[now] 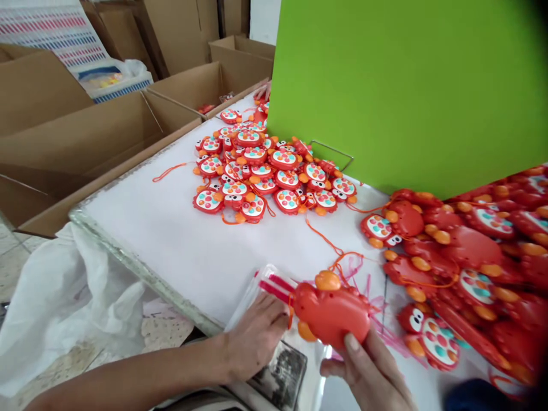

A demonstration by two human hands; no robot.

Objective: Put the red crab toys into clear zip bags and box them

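Note:
My right hand [368, 365] grips a red toy crab [331, 314] by its lower edge, thumb on the plain red back, which faces up. The crab has orange claws and an orange cord loop [340, 260]. Just left of the crab, my left hand [254, 337] is closed, its fingers bent near the crab's edge. What those fingers hold, if anything, is hidden. Bright pink strips [276, 287] lie past its knuckles, over a clear plastic tray [246, 302]. Below both hands shows a dark, worn rectangular pad [285, 371].
One pile of toy crabs [257, 171] lies mid-table, mostly dotted side up; another heap [458, 245] fills the right. A green board [406, 91] stands behind. Open cardboard boxes [107, 137] line the left table edge [141, 268]. A co-worker's hand [262, 92] shows at the far end.

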